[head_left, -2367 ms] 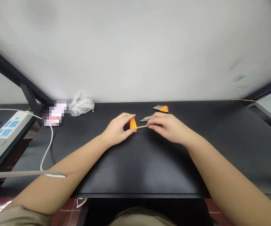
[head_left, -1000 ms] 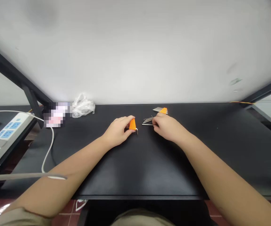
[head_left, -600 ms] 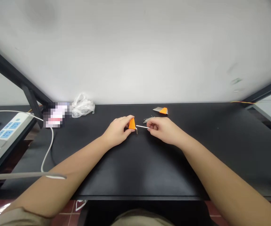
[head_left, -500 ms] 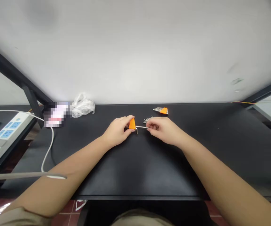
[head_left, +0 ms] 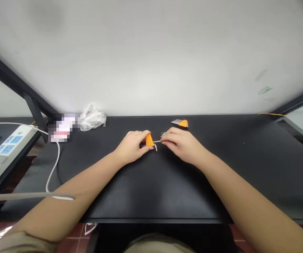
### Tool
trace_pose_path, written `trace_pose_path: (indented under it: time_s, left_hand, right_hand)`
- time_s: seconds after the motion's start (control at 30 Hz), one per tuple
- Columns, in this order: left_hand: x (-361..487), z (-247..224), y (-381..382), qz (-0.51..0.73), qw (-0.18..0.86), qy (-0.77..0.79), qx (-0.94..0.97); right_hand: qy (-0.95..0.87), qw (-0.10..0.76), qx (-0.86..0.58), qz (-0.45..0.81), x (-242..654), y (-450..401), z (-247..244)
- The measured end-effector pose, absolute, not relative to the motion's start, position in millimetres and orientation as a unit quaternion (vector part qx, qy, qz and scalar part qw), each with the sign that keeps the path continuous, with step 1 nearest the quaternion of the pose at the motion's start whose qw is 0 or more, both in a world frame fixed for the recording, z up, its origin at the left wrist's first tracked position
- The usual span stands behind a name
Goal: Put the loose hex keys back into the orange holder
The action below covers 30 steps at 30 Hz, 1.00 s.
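Note:
Between thumb and fingers, my left hand (head_left: 132, 146) grips an orange hex key holder (head_left: 149, 140) above the black table. The bent end of one hex key (head_left: 156, 147) sticks out of the holder's right side. My right hand (head_left: 179, 142) pinches another hex key (head_left: 157, 141), whose visible end reaches the holder; how deep it sits inside I cannot tell. Loose hex keys (head_left: 163, 134) lie just behind my right fingers, partly hidden by them. Farther back rests a second orange holder (head_left: 183, 123) with several hex keys in it.
A crumpled clear plastic bag (head_left: 92, 117) lies at the back left, beside a blurred-out item (head_left: 64, 128). A white cable (head_left: 59, 158) loops over the table's left side near a power strip (head_left: 10, 149). Behind the black table (head_left: 151, 196) rises a pale wall.
My right hand has moved left along with its hex key, so less of the key shows between hand and holder. The holder in my left hand has tilted slightly.

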<state>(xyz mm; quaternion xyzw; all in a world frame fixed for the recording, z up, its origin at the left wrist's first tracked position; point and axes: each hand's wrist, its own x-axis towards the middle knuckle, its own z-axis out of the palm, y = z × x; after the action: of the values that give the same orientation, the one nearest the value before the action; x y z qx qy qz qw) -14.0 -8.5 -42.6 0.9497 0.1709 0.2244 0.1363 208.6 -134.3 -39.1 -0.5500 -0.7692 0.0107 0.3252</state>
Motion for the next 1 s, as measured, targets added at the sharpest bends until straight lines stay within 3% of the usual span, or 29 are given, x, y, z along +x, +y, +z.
trace_pose_path:
  time_s: [0.23,0.5,0.6,0.7,1.0]
  left_hand:
    - [-14.1,-42.2,-11.5,0.224,0.129,0.164,0.952]
    - [-14.3,-40.3,-15.2,0.209,0.119,0.153,0.959]
    - [-14.7,-41.2,-13.7,0.217,0.13,0.162,0.954]
    - [-15.1,-42.4,-12.0,0.224,0.135,0.174,0.949]
    - [-15.4,-43.4,-9.6,0.22,0.138,0.177,0.949]
  right_hand:
    - [-0.775,0.342,-0.527,0.069,189.9,-133.0,-40.1]
    - [-0.643,0.426,-0.544,0.33,188.8,-126.0,-47.8]
    - [-0.668,0.39,-0.61,0.174,208.8,-125.3,-48.4]
    - [-0.687,0.3,-0.662,0.008,232.3,-123.8,-51.4]
    - [-0.694,0.218,-0.685,-0.039,242.3,-119.6,-60.2]
